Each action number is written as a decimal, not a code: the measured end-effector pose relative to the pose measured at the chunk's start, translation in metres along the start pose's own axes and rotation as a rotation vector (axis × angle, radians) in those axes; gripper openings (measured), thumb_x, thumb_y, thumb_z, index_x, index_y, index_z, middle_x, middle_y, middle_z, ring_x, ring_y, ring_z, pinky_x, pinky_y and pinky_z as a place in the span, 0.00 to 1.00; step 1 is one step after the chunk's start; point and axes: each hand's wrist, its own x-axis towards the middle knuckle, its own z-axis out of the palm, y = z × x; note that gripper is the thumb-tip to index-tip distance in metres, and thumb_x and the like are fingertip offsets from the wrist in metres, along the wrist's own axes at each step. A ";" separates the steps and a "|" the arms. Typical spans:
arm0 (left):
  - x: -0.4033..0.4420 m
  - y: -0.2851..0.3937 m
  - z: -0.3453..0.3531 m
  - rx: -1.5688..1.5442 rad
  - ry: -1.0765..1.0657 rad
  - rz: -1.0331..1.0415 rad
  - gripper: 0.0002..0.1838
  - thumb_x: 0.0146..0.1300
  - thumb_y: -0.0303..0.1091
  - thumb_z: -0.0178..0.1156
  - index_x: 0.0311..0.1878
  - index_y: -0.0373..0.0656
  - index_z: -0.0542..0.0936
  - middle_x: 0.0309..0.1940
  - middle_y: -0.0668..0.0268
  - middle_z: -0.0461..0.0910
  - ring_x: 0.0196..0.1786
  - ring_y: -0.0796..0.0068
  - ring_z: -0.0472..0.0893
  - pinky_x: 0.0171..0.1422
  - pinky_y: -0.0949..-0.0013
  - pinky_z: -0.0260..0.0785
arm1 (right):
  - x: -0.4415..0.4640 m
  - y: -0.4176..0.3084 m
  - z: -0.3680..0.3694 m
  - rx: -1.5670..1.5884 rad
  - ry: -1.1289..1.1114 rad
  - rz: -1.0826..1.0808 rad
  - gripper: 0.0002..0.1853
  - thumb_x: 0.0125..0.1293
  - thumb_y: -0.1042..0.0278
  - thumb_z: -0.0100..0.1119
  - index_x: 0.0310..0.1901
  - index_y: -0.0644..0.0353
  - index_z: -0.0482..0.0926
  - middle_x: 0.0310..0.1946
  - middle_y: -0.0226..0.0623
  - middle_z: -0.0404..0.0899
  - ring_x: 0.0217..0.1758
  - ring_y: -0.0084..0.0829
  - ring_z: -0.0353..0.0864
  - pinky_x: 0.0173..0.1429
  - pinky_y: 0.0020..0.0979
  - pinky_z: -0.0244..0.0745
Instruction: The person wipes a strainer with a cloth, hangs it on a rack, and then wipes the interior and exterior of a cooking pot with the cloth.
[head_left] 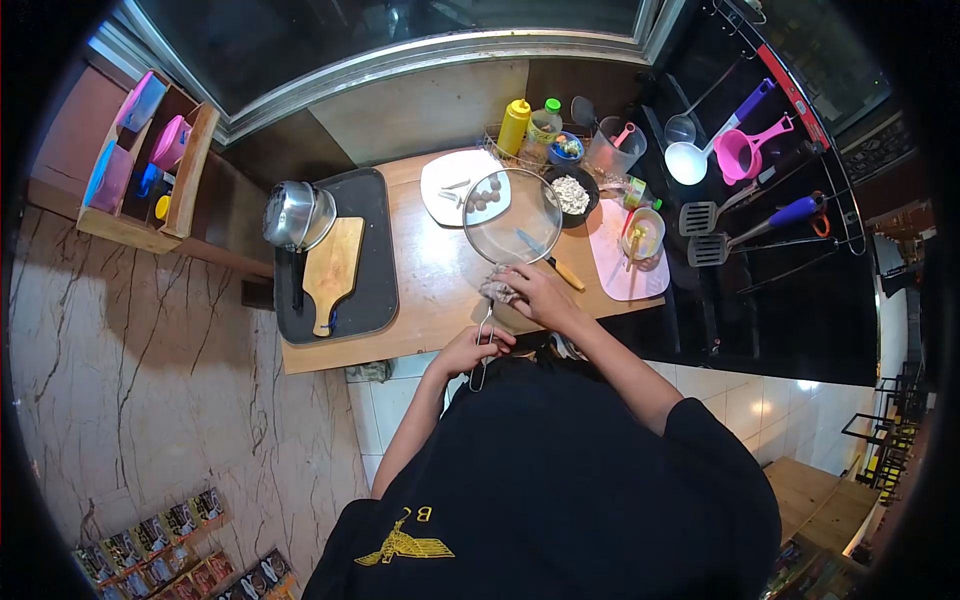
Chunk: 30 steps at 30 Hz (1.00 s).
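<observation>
- The strainer (pixel 513 212) was held over the counter (pixel 430 275), its handle (pixel 479 376) turned toward the body (pixel 580 480); its long axis ran almost straight outward, tipped slightly rightward.
- The handle was grasped in the fingers of the left hand (pixel 470 352), the hand nearer its free end; the strainer's bowl lay straight ahead of those fingers.
- A cloth (pixel 498 288) was gripped by the right hand (pixel 540 297) at the strainer's near rim, close to the handle.
- The left forearm (pixel 412 428) was angled in from the strainer's near left, the right forearm (pixel 618 355) from its near right, back of the hand up.
- A plate (pixel 440 190) beyond the strainer and a knife (pixel 568 275) to its right were partly overlapped; contact beneath the rim could not be told.
</observation>
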 end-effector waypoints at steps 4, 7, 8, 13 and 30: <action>-0.002 -0.001 -0.005 0.021 0.026 -0.006 0.13 0.58 0.22 0.53 0.46 0.35 0.79 0.42 0.64 0.81 0.46 0.76 0.80 0.56 0.72 0.70 | -0.002 -0.018 -0.003 0.078 -0.140 -0.020 0.23 0.51 0.73 0.62 0.52 0.49 0.78 0.45 0.37 0.76 0.45 0.43 0.79 0.46 0.38 0.77; -0.004 -0.001 -0.006 0.028 0.027 0.004 0.11 0.58 0.22 0.53 0.44 0.36 0.79 0.45 0.63 0.80 0.47 0.76 0.79 0.56 0.72 0.69 | -0.001 -0.017 0.003 0.059 -0.097 -0.078 0.23 0.50 0.73 0.62 0.52 0.49 0.78 0.45 0.37 0.76 0.43 0.43 0.79 0.44 0.38 0.76; -0.004 -0.001 -0.006 0.027 0.031 0.022 0.10 0.59 0.23 0.53 0.43 0.38 0.79 0.47 0.64 0.80 0.48 0.76 0.78 0.55 0.72 0.69 | -0.001 -0.016 0.004 0.051 -0.092 -0.080 0.23 0.50 0.73 0.63 0.52 0.49 0.78 0.44 0.37 0.75 0.43 0.43 0.79 0.44 0.39 0.76; -0.008 0.001 -0.002 0.005 0.009 0.034 0.06 0.58 0.22 0.52 0.36 0.40 0.77 0.51 0.60 0.78 0.48 0.75 0.78 0.56 0.71 0.69 | 0.015 0.004 0.001 -0.055 0.027 0.013 0.24 0.51 0.73 0.64 0.53 0.50 0.77 0.43 0.38 0.75 0.44 0.43 0.78 0.44 0.39 0.75; -0.002 0.002 0.006 -0.115 -0.020 0.034 0.05 0.57 0.18 0.52 0.33 0.38 0.75 0.52 0.57 0.77 0.49 0.72 0.78 0.56 0.70 0.70 | 0.001 0.003 0.023 -0.166 0.116 0.190 0.29 0.49 0.76 0.63 0.57 0.50 0.75 0.45 0.40 0.75 0.48 0.44 0.77 0.48 0.40 0.75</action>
